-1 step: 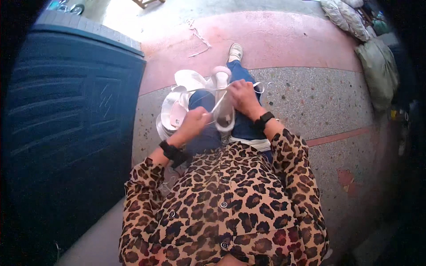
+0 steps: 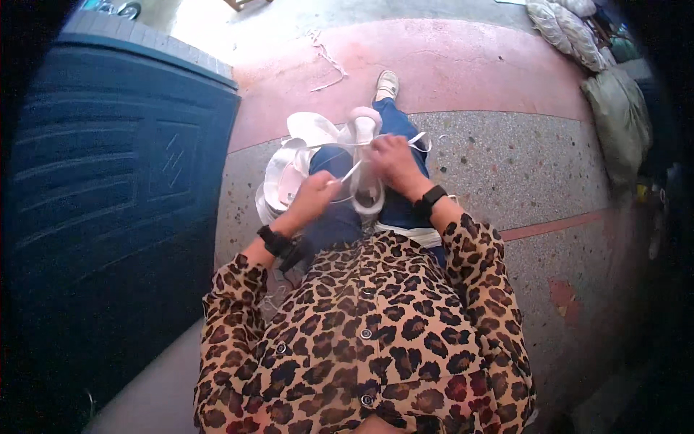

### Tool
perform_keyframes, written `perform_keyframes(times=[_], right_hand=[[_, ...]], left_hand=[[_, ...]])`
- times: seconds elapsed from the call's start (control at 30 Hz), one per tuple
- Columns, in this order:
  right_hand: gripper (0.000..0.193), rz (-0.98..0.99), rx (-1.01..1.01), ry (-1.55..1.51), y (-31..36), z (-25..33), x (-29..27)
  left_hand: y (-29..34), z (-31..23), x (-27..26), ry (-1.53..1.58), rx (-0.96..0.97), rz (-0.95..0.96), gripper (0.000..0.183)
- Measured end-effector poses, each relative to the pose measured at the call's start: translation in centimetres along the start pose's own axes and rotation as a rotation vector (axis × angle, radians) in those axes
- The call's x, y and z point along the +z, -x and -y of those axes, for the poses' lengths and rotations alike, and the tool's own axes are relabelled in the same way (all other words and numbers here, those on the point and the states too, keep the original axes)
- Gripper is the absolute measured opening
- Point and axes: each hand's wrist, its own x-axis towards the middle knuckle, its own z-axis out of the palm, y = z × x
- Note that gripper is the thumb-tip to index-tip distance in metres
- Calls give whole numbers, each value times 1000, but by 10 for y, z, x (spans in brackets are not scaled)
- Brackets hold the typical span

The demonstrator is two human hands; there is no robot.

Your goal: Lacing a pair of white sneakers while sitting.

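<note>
Left hand point(image 2: 315, 197) and right hand point(image 2: 392, 160) are held apart, white strip point(image 2: 351, 171) pinched in both, bulging sack point(image 2: 617, 119) set at right.

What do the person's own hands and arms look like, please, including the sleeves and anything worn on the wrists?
The left hand and the right hand wear no gloves. A black band circles each wrist: left band, right band. The left sleeve and right sleeve are tan with dark leopard spots, ending short of the bands.
</note>
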Motion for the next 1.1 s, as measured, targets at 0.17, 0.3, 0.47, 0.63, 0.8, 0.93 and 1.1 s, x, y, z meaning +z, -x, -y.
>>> perform_keyframes(times=[0.17,0.3,0.47,0.63,0.8,0.93,1.1], right_hand=[[12,212,-199,-155,-2,38,-20],[6,508,-294,-372,28,82,-35],[22,361,460,-689,6,50,-25],[36,340,727,-697,-17,-1,18],[34,254,774,-656,-27,1,29],[31,160,839,-698,-25,-7,32],[27,186,1060,-1014,-20,7,15]], left_hand=[[-15,1,-7,522,-346,87,20],[-34,4,-3,787,-530,132,20],[-59,15,18,174,-222,28,27],[-76,25,30,-227,-30,-212,28],[-72,21,22,-309,14,-232,26],[-70,13,24,-489,50,-221,25],[-74,8,29,-710,139,-370,20]])
